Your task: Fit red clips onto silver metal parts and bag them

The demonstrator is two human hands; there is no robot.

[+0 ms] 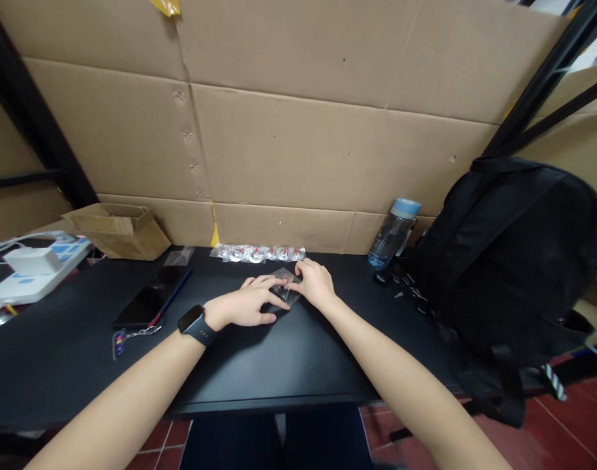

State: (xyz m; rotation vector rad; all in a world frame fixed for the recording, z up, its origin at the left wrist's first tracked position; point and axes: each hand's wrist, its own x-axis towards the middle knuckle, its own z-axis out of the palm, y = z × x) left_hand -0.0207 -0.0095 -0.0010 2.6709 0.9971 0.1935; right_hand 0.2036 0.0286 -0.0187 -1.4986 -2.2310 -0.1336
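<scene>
My left hand [249, 304] and my right hand [315, 282] meet at the middle of a black desk [278, 352]. Between them lies a small clear plastic bag [284, 288] with something red and white inside. The left fingers press on the bag's near side. The right fingers pinch its far right edge. A black smartwatch [196, 324] sits on my left wrist. Just behind the hands a row of similar clear packets [257, 252] lies along the cardboard wall.
A black backpack [508, 261] fills the desk's right end, with a blue-capped water bottle [394, 233] beside it. At the left are a dark phone [149, 301], a keychain [132, 337], an open cardboard box [117, 230] and a white device [31, 267]. Cardboard sheets [303, 130] form the back wall.
</scene>
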